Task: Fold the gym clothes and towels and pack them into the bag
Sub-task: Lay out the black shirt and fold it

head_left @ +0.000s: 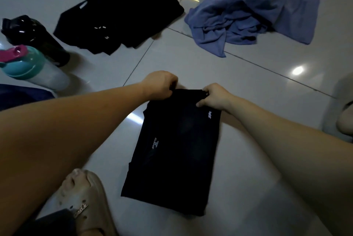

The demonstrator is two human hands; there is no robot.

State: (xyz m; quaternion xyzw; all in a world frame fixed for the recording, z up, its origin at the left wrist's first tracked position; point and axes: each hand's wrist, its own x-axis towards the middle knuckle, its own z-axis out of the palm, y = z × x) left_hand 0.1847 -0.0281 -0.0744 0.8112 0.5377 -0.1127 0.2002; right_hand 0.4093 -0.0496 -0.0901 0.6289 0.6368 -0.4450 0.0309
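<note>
A black shirt [177, 151] lies folded into a long narrow strip on the tiled floor in front of me. My left hand [161, 84] pinches its far left corner. My right hand [214, 96] pinches the far right corner, and both hold the far edge slightly lifted. Another black garment [118, 16] lies crumpled at the far left. A blue towel or cloth [254, 8] sits in a loose heap at the far right. A dark blue edge, maybe the bag [21, 95], shows at the left, mostly hidden by my arm.
Two bottles lie at the left: a black one [32, 37] and a teal-capped one with a pink lid [28, 65]. My beige sandal [84, 201] rests on the floor near the shirt's near left corner. A grey object [342, 105] sits at the right edge.
</note>
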